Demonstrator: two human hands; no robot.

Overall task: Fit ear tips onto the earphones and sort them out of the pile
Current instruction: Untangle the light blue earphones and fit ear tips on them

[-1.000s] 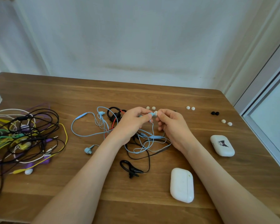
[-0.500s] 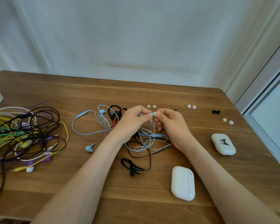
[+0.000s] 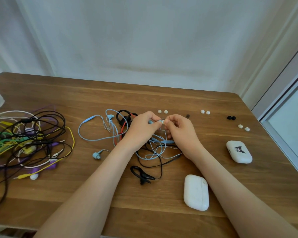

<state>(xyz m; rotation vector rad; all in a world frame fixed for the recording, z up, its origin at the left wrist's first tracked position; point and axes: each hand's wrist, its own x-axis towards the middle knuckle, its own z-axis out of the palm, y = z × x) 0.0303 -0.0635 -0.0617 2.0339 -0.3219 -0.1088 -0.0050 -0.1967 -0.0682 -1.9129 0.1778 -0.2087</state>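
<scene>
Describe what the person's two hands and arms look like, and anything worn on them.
The left hand and right hand are bare: no glove, ring, watch or bracelet shows. The left forearm and right forearm are uncovered as well, with no sleeve in view down to the picture's lower edge.

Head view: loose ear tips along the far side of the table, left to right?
Leftmost white pair → lone dark tip → middle white pair → black pair → rightmost white pair.
</scene>
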